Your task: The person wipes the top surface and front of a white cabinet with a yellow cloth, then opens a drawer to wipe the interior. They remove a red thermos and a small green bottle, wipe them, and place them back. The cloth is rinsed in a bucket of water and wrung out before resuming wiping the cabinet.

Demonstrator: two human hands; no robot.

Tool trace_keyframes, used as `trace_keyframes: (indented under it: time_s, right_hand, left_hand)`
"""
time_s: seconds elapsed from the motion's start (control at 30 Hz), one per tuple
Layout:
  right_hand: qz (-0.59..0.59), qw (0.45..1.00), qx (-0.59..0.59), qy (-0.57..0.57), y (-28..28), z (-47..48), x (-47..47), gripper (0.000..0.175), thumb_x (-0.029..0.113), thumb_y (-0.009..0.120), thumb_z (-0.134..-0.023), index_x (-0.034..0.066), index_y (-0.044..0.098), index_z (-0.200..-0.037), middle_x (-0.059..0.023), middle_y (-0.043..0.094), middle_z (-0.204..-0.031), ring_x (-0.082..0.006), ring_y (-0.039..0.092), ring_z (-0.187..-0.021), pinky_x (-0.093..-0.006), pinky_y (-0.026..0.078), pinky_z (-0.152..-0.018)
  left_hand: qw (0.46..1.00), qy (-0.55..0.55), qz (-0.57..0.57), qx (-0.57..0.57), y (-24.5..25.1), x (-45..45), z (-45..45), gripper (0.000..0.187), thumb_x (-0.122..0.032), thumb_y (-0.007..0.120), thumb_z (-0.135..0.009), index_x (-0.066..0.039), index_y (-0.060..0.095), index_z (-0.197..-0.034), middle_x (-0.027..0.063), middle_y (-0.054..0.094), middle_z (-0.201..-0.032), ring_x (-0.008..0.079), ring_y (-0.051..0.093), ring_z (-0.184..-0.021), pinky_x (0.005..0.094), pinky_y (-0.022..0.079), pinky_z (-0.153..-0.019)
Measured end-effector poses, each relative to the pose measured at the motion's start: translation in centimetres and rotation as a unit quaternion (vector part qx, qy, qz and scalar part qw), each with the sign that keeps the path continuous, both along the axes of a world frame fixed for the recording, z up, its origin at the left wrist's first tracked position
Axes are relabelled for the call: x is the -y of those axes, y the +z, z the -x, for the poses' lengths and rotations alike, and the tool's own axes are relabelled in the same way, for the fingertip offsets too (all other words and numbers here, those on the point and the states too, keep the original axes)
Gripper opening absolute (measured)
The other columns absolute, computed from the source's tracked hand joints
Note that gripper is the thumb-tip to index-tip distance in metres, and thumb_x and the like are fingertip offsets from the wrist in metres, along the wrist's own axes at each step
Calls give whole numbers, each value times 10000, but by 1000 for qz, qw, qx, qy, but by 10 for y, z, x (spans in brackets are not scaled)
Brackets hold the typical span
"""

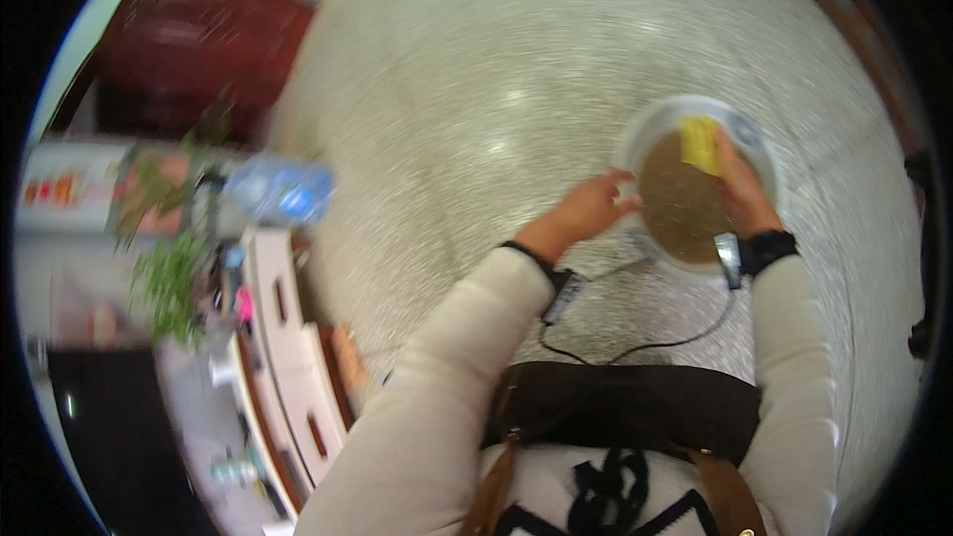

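A white basin (639,135) holds murky brown water (681,205) and sits on the speckled floor in front of me. My right hand (743,190) is over the water, gripping a yellow sponge or cloth (700,143); blur hides which. Just left of the basin's rim is my left hand (584,208), fingers apart with nothing in them. Both wrists wear dark bands with small devices, and a black cable (663,345) hangs between them.
White drawers (275,294) stand at left, with a green plant (173,286) behind. A large blue water bottle (287,190) is beyond them. Further off is a dark red door or panel (205,52). Speckled floor (476,97) surrounds the basin.
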State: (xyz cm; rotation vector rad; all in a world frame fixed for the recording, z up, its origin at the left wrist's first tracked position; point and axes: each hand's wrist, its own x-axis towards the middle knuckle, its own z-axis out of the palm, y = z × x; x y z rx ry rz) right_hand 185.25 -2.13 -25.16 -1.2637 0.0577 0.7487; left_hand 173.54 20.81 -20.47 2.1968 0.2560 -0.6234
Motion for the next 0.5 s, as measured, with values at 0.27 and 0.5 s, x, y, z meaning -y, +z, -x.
trace_keyframes:
  time_s: [0.27,0.5]
  right_hand:
    - [25,901,351,254,36,45,-117,282,212,650,-870,14,631,-1071,-9,634,-961,-124,585,-883,-278,471,-774]
    - [-98,905,204,360,129,148,-253,279,265,602,-935,15,642,-1052,-24,644,-946,-98,584,-848,-240,458,-771]
  left_hand:
    - [969,184,42,159,53,-56,103,678,-327,748,-792,-28,464,-1330,233,486,-1308,334,557,-1134,407,461,-956]
    - [942,238,-18,234,104,-125,194,714,-392,767,-759,-17,476,-1293,161,637,-1105,272,624,-1035,358,492,-885]
